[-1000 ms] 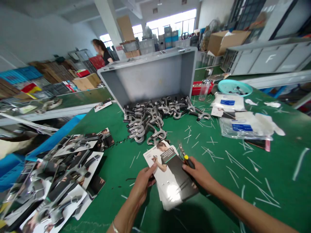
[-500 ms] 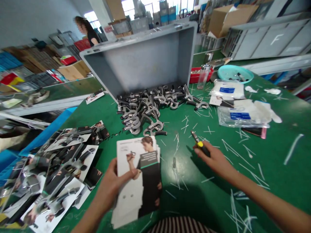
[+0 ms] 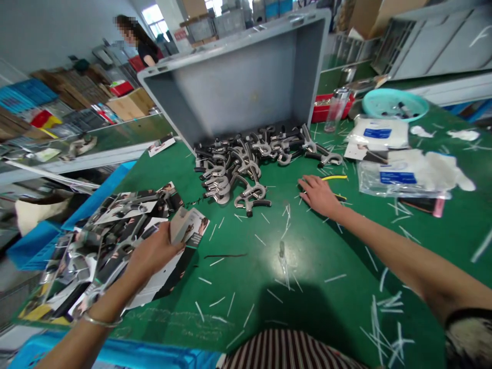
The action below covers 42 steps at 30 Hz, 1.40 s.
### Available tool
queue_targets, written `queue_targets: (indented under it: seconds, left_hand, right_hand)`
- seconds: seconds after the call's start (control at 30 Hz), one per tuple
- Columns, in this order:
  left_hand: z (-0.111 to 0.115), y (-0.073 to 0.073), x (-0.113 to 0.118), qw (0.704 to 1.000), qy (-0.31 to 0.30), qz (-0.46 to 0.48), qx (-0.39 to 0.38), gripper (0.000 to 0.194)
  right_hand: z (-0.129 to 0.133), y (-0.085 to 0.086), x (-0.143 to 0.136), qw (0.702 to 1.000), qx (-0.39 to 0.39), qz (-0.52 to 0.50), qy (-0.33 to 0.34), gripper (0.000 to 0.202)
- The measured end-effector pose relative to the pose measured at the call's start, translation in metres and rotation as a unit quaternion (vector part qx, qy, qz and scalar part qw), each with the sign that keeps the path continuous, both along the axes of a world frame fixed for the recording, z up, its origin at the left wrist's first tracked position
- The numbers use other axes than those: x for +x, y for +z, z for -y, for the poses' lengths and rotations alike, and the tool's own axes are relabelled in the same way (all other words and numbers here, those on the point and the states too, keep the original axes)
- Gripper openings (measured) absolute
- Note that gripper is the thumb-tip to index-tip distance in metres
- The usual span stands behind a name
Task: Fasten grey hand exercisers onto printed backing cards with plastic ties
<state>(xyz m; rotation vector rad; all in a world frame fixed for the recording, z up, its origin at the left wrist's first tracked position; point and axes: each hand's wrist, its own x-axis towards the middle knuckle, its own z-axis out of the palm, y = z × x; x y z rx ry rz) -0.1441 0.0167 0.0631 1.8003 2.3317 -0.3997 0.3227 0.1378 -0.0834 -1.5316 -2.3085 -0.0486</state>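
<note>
Left hand [image 3: 156,248] closed on a stack of cards [image 3: 198,225], partly hidden, number unclear. Right hand [image 3: 317,196], loosely spread, hides the head of one pliers [image 3: 337,177]; two yellow handles protrude rightward.

The left hand [image 3: 154,250] holds a bunch of picture cards [image 3: 191,225] beside a messy heap of cards with grips [image 3: 81,260]. The right hand [image 3: 320,196] has its fingers spread low over the green table [image 3: 242,271] — a tool's yellow handles [image 3: 335,177] poke out next to it. Gray and black grips [image 3: 255,192] spill from a big gray box [image 3: 238,92] on its side. White strips [image 3: 335,278] lie all about — and a person [image 3: 148,50] is at the back.
</note>
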Motion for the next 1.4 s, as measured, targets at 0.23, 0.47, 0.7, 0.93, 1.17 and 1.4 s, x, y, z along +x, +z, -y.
queue_targets:
  seconds: [0.23, 0.47, 0.7, 0.93, 1.17, 1.4]
  left_hand:
    - [0.049, -0.002, 0.108, 0.984, -0.164, 0.065, -0.031, 0.046]
    - [0.082, -0.002, 0.171, 0.936, -0.192, 0.273, -0.114, 0.06]
    - [0.024, 0.007, 0.157, 0.976, -0.144, 0.164, -0.016, 0.064]
    - [0.02, -0.014, 0.186, 0.969, -0.219, 0.114, -0.017, 0.053]
    - [0.018, -0.006, 0.155, 0.967, -0.191, 0.163, -0.037, 0.067]
    - [0.032, -0.002, 0.144, 0.984, -0.17, 0.06, -0.011, 0.052]
  right_hand:
    - [0.071, -0.01, -0.052, 0.994, -0.046, 0.008, 0.097, 0.05]
    - [0.176, 0.02, 0.002, 0.988, -0.106, -0.064, 0.094, 0.032]
    - [0.197, 0.029, 0.145, 0.957, -0.156, -0.059, -0.239, 0.022]
    - [0.17, 0.026, 0.151, 0.94, -0.255, -0.08, -0.213, 0.007]
    - [0.209, 0.032, 0.204, 0.907, -0.27, -0.188, -0.262, 0.017]
    - [0.268, 0.014, 0.188, 0.903, -0.226, -0.24, -0.274, 0.023]
